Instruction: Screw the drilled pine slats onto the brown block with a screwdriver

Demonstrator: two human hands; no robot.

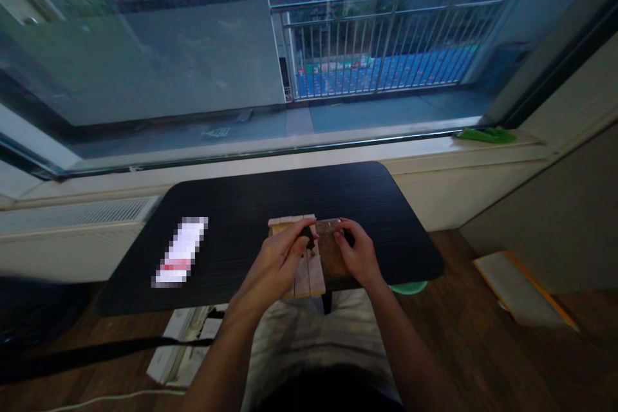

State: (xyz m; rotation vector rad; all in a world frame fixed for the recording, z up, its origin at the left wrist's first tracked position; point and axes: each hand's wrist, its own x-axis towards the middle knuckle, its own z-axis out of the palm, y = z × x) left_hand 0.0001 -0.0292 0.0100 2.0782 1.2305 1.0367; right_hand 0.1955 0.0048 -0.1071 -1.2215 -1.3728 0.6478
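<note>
At the black rectangular table's (241, 206) near edge, the left hand (282, 259) pinches a small dark piece (308, 233) over the pale slatted wooden board (309, 278); the right hand (360, 257) grips a brownish translucent packet (330, 246), neither set down.

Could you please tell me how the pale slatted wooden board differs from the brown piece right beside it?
The slatted board is pale, built of parallel strips; the brown piece is darker and mottled. The board is longer, the brown piece shorter. The left hand lies over the board; the right hand holds the brown piece. Both lie side by side on the black table.
</note>
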